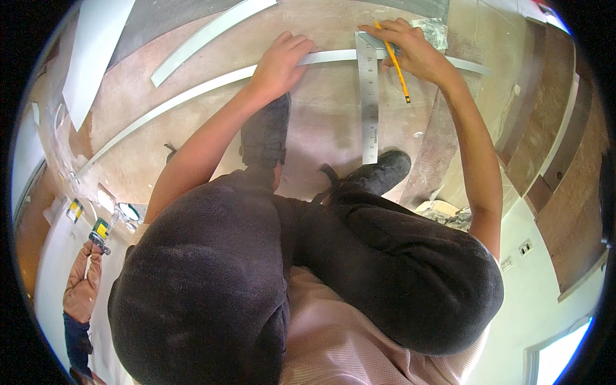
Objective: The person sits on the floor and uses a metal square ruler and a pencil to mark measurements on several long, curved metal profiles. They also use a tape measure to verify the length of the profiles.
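A long, narrow white strip (192, 94) lies across the floor in front of my feet, looking bowed in this fisheye view. My left hand (281, 66) is closed over its edge, fingers curled around it. At the far right, my right hand (410, 50) grips the head of a metal square (368, 102). The square's graduated blade crosses the strip and points back toward my right shoe (384, 173). A yellow pencil (394, 64) is also tucked between the right-hand fingers, its dark end hanging down. The square's head is partly hidden by those fingers.
A shorter white strip (215, 40) and a white panel (96, 61) lie at the far left. Brown boards (564, 192) stand along the right. Rubble (444, 214) sits by my right knee. Another person (82, 289) at the left handles a green-and-yellow device (99, 230).
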`<state>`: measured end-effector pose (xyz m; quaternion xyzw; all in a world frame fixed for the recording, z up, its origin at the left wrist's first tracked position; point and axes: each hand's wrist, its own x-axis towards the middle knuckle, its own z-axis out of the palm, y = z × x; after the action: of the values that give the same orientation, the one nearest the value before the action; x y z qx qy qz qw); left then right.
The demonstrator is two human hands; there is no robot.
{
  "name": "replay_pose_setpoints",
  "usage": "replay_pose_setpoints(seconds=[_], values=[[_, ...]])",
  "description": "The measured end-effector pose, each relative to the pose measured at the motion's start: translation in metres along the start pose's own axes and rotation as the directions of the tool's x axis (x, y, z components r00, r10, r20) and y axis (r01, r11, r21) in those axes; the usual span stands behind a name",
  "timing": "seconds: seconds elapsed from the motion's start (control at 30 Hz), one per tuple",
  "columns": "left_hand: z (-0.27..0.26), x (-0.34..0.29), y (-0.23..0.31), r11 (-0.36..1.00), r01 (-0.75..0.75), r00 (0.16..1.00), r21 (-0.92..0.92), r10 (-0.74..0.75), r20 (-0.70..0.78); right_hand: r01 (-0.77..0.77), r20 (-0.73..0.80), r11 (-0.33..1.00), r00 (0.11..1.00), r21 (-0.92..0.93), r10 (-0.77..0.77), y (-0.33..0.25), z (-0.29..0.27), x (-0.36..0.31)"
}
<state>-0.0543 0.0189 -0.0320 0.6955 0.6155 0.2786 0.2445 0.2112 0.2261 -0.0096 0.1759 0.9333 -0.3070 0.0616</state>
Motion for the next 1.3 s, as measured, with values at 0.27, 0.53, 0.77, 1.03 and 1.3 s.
replay_pose_setpoints(seconds=[0.27,0.53,0.77,1.03,1.3], values=[[-0.002,0.001,0.004,0.999,0.035,0.999,0.022,-0.036,0.021,-0.046,0.045,0.997,0.998,-0.055,0.049,-0.008,-0.002,0.0],[-0.001,0.001,0.004,0.999,0.035,0.999,0.04,-0.036,0.03,-0.021,-0.019,0.998,1.0,-0.057,0.02,-0.007,0.006,-0.005],[0.001,0.0,0.003,0.998,0.042,0.999,0.055,-0.044,0.029,-0.031,0.001,0.998,1.0,-0.05,0.031,-0.015,0.002,-0.005],[-0.003,0.003,0.002,0.999,0.039,0.997,0.037,-0.041,0.059,0.106,-0.104,0.993,0.988,-0.042,-0.11,-0.013,-0.012,0.001],[-0.001,0.002,0.001,0.996,0.041,0.998,0.075,-0.044,0.043,-0.042,0.06,0.997,0.997,-0.063,0.046,-0.003,0.008,0.002]])
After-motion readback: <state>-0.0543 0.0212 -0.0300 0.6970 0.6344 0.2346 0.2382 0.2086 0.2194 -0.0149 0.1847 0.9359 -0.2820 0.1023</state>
